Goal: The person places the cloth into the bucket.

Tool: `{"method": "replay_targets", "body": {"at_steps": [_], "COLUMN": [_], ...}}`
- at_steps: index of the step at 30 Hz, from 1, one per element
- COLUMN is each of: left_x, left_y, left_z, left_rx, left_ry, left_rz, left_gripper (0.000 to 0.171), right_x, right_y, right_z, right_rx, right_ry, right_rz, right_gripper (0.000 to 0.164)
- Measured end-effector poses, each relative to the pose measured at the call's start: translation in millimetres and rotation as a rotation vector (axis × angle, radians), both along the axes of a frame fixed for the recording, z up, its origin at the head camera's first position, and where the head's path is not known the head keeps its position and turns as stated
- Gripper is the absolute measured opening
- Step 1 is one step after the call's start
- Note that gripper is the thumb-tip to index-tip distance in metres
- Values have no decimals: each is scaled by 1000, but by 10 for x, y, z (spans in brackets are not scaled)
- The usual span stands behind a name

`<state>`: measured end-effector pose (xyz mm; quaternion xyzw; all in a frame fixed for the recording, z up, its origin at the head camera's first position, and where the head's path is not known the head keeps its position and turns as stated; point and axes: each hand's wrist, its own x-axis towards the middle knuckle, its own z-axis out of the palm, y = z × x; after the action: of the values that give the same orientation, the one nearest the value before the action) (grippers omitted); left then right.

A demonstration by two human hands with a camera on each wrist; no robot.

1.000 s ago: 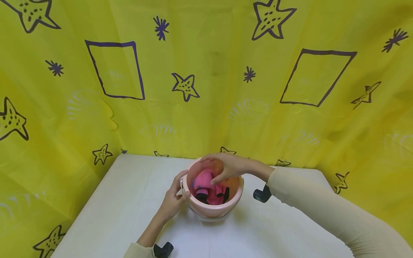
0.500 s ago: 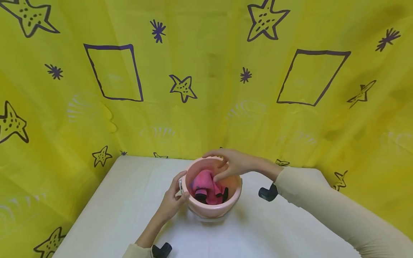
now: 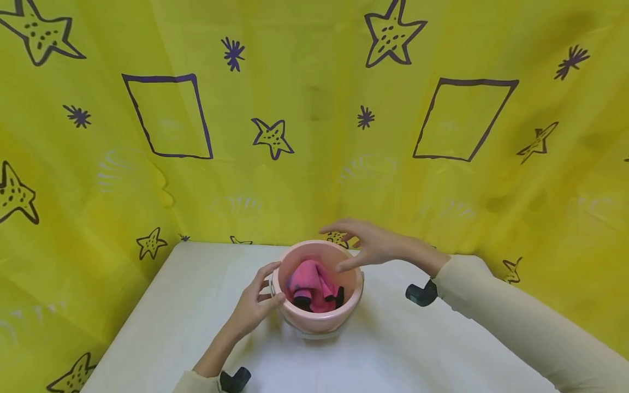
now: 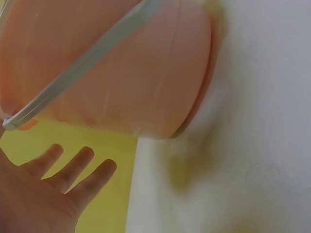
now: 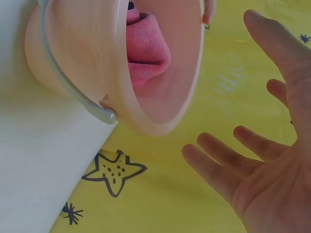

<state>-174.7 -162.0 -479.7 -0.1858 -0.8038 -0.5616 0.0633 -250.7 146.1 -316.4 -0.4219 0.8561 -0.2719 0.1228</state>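
Note:
A pale pink bucket stands on the white table with its mouth tilted toward the head camera. Inside lies a crumpled pink cloth item with black parts; its exact kind cannot be told. My left hand holds the bucket's left rim between thumb and index finger, while its other fingers stand spread, apart from the wall. Beyond the right side of the rim, my right hand hovers with fingers spread and nothing in it. In the right wrist view its fingers are apart from the bucket.
The bucket's grey-white handle hangs down along its outside. Behind the white table hangs a yellow curtain printed with stars and shells. Each wrist carries a small black device.
My right hand has drawn back from over the bucket's mouth, up and to the right past the rim. The pink cloth stays inside, and my left hand keeps its hold on the rim.

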Motion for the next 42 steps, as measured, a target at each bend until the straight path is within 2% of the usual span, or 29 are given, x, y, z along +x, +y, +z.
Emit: {"method": "replay_targets", "body": {"at_steps": [5,10,17,20,26,28,32,39,42], "left_x": [-21,-77,-105,-59,96,132,161,43,17], "left_y": [-32,-53,-75,-65,-33,-35,-66,-163,-201], "left_z": [67,180,310,382,609,631,571,164,63], "left_rx": [-24,-2,-3,-5,-12,-23,-18,-12,-16], "left_ry": [41,104,120,124,121,118,121,116,118], "left_rz": [-9,-22,-12,-2,7,16,38,85,96], "left_gripper": [69,74,76,75,69,69,67,65,62], "right_x": [9,18,78,104,125,129,152,244,282], "right_y": [107,221,351,389,455,490,563,695,759], "right_z": [12,34,24,-7,-109,-178,-372,-803,-978], "right_rx": [-4,-10,-15,-16,-39,-57,-97,-162,-183], "right_ry": [37,77,112,124,149,164,173,161,154], "right_rz": [-32,-78,-122,-145,-186,-197,-242,-352,-401], "right_gripper": [80,78,80,79,77,77,78,78,76]}}
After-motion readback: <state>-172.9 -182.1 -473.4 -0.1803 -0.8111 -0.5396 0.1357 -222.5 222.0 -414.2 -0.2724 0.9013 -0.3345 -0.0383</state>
